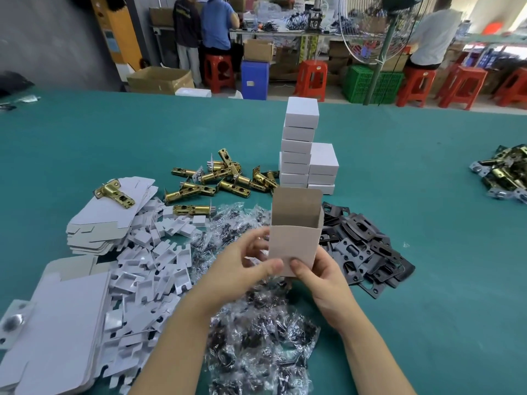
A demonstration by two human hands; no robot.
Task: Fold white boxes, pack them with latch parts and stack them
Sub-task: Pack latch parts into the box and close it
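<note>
Both my hands hold a half-folded white box [293, 240] upright above the table, its top flap standing open and its brown inside showing. My left hand [245, 260] grips its lower left side, thumb on the front. My right hand [316, 269] grips its lower right side, thumb on the front as well. Behind the box rises a stack of closed white boxes [299, 146] with a shorter stack [323, 166] beside it. Brass latch parts [222, 178] lie in a heap to the left of the stacks. Black plates [362, 246] lie to the right of my hands.
Flat unfolded box blanks [62, 315] and small white card inserts [154, 260] cover the table's left side. Clear bags of dark screws [256, 332] lie under my forearms. Another heap of latch parts [504, 172] sits far right. People, red stools and a fan stand beyond the green table [427, 280].
</note>
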